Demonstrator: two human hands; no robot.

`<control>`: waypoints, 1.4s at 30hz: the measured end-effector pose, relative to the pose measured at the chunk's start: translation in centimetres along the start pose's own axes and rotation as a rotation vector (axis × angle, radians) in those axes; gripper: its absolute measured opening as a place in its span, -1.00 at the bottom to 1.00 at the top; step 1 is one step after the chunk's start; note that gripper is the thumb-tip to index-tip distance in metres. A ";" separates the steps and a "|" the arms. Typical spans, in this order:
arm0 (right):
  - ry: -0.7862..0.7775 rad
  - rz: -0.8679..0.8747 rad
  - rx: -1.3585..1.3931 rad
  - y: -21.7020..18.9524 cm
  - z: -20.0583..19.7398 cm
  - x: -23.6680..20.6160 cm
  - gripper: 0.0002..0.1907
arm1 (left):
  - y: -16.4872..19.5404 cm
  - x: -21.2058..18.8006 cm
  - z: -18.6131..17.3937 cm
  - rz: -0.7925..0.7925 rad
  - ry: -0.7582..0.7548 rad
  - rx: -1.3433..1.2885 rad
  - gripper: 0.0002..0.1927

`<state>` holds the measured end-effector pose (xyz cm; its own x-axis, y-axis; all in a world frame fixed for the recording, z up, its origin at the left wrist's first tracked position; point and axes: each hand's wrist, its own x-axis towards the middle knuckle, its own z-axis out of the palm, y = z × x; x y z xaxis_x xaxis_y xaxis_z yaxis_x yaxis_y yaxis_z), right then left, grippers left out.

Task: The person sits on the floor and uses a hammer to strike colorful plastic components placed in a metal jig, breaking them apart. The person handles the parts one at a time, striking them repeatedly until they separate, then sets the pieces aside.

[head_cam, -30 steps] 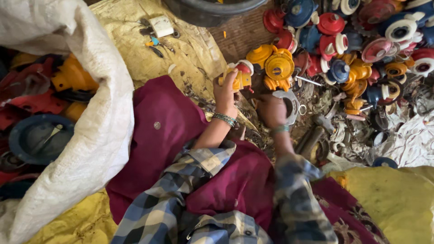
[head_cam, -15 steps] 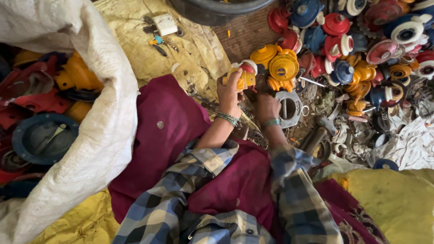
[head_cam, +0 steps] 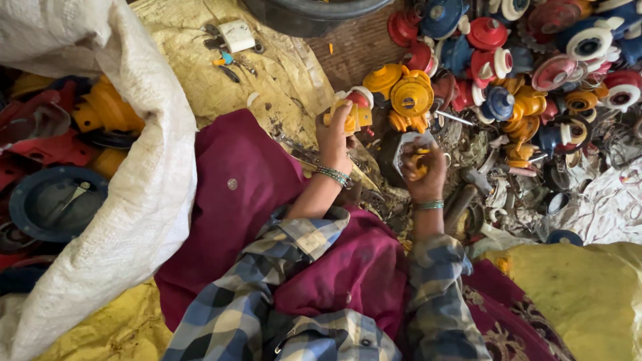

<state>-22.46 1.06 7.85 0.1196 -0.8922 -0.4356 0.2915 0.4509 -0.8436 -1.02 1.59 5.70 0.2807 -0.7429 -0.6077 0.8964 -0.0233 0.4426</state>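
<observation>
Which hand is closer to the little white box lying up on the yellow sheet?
Left. The left hand holds a yellow part below and right of the white box. The right hand is farther right and lower, gripping a grey metal piece.

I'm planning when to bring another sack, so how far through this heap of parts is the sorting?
Done: red, yellow and blue pieces already lie in the white sack. In hand: the left hand grips a yellow and red part, and the right hand holds a grey metal piece. Left: a large pile of coloured parts is on the ground ahead.
</observation>
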 end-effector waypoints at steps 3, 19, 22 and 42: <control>0.087 0.080 -0.174 0.5 2.6 0.9 -0.84 | 0.3 0.1 -0.1 -0.019 0.059 -0.025 -0.46; 0.094 -0.390 -0.866 0.4 5.4 0.6 -0.84 | -0.3 0.4 -0.3 0.004 0.011 -0.017 -0.46; 0.010 -0.040 0.105 -0.5 3.6 -0.5 -0.85 | -0.9 0.5 -0.3 0.004 -0.034 0.018 -0.46; -0.115 -0.098 0.568 -8.9 12.4 1.1 -0.15 | -0.3 1.1 -0.6 0.105 -0.063 -0.080 -0.58</control>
<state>-13.20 -4.23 18.78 0.1596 -0.9405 -0.3001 0.7653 0.3099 -0.5641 -0.79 1.24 4.51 0.3542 -0.7792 -0.5171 0.8885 0.1079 0.4460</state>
